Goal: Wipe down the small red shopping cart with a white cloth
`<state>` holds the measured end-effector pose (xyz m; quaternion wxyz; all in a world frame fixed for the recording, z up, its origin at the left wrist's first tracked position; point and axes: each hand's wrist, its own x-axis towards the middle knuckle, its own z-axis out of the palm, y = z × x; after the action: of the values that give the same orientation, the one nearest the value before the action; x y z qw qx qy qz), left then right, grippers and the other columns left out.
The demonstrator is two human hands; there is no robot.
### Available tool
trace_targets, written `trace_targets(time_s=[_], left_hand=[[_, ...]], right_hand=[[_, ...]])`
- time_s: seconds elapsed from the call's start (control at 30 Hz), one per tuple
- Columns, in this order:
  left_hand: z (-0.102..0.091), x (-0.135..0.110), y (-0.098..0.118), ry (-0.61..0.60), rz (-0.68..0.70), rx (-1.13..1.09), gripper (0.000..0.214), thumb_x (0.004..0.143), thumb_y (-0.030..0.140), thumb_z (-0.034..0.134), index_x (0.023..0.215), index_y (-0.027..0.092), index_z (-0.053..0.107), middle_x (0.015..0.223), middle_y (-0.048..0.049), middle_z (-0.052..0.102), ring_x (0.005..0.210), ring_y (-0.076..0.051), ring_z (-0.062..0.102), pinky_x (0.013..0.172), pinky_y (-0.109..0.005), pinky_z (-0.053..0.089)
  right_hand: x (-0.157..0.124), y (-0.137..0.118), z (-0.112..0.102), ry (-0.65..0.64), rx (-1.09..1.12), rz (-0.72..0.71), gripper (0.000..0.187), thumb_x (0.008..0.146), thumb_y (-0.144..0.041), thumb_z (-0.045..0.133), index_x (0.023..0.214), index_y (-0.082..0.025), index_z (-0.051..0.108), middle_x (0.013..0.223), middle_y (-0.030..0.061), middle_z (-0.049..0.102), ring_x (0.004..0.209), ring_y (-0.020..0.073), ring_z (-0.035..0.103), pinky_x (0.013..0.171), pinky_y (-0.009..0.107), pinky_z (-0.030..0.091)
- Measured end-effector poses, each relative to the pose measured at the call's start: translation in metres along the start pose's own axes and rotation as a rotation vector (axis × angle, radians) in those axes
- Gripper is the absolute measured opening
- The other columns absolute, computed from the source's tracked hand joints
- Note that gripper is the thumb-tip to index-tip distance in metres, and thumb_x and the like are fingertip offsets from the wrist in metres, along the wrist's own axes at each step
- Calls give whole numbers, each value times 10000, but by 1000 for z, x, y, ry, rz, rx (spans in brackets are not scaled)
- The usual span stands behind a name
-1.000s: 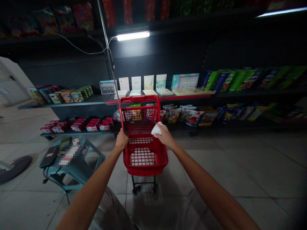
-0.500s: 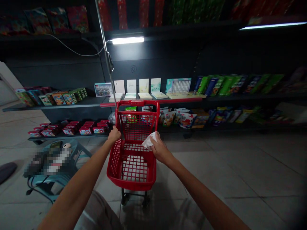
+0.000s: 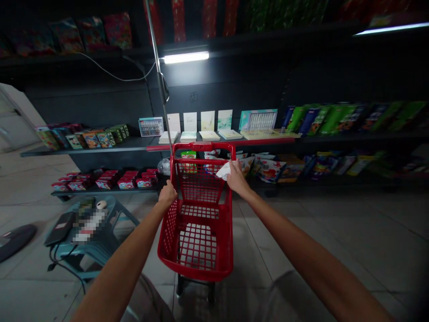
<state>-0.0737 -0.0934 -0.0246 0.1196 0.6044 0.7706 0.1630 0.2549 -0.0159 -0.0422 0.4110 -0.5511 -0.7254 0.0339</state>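
Note:
In front of me stands a red plastic shopping cart (image 3: 231,232) with grid walls and an upright handle at its far end. My left hand (image 3: 168,194) is closed over the cart's left rim. My right hand (image 3: 236,175) pinches a crumpled white cloth or tissue (image 3: 224,171) at the upper right of the cart, by the right handle post. The cart's basket shows its bare grid floor. Part of the far grid panel lies behind the cloth.
A dark shelf (image 3: 134,146) behind the cart bears notebooks (image 3: 208,127), small boxes (image 3: 90,139) and green snack bags (image 3: 335,118). Below are red boxes (image 3: 127,180) and more bags (image 3: 270,170). A blue-grey stool (image 3: 114,210) stands left. A metal pole (image 3: 156,49) rises behind the cart.
My right hand has moved the white cloth up and away, from inside the basket to the right handle post. My left hand stays on the left rim. The view has shifted slightly.

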Motion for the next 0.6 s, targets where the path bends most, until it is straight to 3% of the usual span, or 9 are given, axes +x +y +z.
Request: trace_targets(time_s=[0.13, 0.27, 0.4, 0.47, 0.6], left_hand=[[3, -10, 6, 16, -19, 2, 307, 924, 192, 511, 1225, 166, 456, 1156, -236, 708, 1093, -316, 716, 900, -378, 528], [6, -19, 13, 25, -16, -16, 285, 933, 175, 469, 1218, 167, 464, 1140, -228, 711, 1085, -321, 715, 883, -386, 534], [9, -28, 21, 36, -42, -14, 279, 953, 182, 424, 1227, 163, 472, 1142, -228, 711, 1078, -319, 715, 876, -389, 535], [10, -32, 25, 42, -50, -12, 283, 960, 181, 396, 1231, 154, 472, 1140, -230, 713, 1077, -322, 715, 876, -391, 532], [12, -37, 33, 29, -67, -39, 281, 1006, 267, 343, 1222, 155, 484, 1131, -223, 725, 1079, -316, 716, 898, -389, 519]], right_hand=[[38, -2, -9, 186, 31, 57, 801, 829, -140, 485, 1594, -69, 260, 1701, 204, 42, 1584, 324, 26, 1251, 560, 200], [60, -20, 2, 187, 43, 74, 709, 825, -187, 554, 1505, -51, 407, 1688, 215, 130, 1564, 320, 164, 1243, 512, 252], [60, -53, 41, 120, 99, -9, 538, 860, -212, 539, 1382, -83, 562, 1632, 191, 329, 1519, 276, 293, 1253, 484, 238], [53, -75, 67, 153, 159, -34, 523, 884, -212, 489, 1390, -99, 564, 1596, 159, 407, 1506, 231, 320, 1260, 444, 233], [26, -120, 122, 261, 329, 66, 552, 895, -204, 424, 1421, -88, 542, 1587, 137, 426, 1508, 192, 314, 1264, 377, 216]])
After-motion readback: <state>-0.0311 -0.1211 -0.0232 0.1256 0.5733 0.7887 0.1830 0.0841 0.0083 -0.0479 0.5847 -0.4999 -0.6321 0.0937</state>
